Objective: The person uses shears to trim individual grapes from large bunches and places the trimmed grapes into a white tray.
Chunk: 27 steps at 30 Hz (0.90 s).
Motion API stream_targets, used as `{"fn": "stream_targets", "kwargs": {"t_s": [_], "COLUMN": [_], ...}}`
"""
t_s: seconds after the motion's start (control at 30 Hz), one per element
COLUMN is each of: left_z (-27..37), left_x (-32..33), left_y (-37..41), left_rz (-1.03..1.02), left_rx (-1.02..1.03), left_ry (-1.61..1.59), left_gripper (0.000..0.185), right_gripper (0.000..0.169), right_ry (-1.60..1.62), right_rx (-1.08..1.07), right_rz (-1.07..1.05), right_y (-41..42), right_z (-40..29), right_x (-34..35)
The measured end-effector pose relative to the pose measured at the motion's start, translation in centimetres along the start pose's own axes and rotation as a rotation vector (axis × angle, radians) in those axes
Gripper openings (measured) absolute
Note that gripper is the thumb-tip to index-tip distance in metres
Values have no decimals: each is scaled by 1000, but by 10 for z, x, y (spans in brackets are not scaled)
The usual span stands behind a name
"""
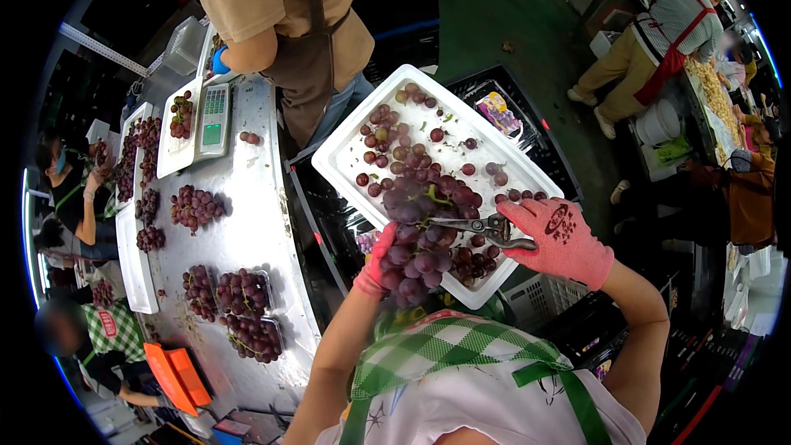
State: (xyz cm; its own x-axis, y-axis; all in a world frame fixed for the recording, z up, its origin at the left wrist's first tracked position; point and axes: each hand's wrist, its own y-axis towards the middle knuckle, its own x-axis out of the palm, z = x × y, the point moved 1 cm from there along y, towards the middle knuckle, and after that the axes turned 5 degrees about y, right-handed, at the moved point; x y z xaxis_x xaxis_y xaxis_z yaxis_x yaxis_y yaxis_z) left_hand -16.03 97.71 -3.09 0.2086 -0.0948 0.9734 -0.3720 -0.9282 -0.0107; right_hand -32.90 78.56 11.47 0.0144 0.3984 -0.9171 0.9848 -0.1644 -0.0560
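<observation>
My left hand (378,262), in a pink glove, holds up a large bunch of purple grapes (420,256). In my right hand (556,238), gloved the same way, is a pair of small metal snips (494,228); their blades reach into the bunch near its green stem. Whether the blades are parted cannot be told. Beneath both hands lies a white foam tray (346,154) with loose grapes (383,136) and small stem scraps scattered over it. My left fingers are partly hidden behind the bunch.
Left of me runs a metal table (247,241) with grape bunches (196,207), clear punnets of grapes (244,293) and a digital scale (213,117). Black crates (516,102) stand under the tray. A co-worker in a brown apron (303,68) stands close beyond the tray.
</observation>
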Motion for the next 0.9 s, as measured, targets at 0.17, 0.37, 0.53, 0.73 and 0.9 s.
{"fn": "stream_targets", "kwargs": {"t_s": [0.17,0.37,0.53,0.73,0.9], "left_z": [-1,3,6,5,1], "left_x": [-37,-44,-30,-28,-9], "left_y": [-11,-10,-6,0,9], "left_rz": [130,101,173,72,273], "left_rx": [140,144,135,20,53], "left_ry": [132,238,327,121,318], "left_gripper": [63,63,61,58,53], "right_gripper": [56,56,53,52,51], "right_ry": [-17,-22,-3,-59,-15], "right_rx": [51,35,24,-38,-11], "right_rz": [-208,-253,-303,-339,-312], "right_y": [7,8,13,15,7], "right_z": [4,6,9,17,26], "right_x": [-12,-16,-20,-26,-17]}}
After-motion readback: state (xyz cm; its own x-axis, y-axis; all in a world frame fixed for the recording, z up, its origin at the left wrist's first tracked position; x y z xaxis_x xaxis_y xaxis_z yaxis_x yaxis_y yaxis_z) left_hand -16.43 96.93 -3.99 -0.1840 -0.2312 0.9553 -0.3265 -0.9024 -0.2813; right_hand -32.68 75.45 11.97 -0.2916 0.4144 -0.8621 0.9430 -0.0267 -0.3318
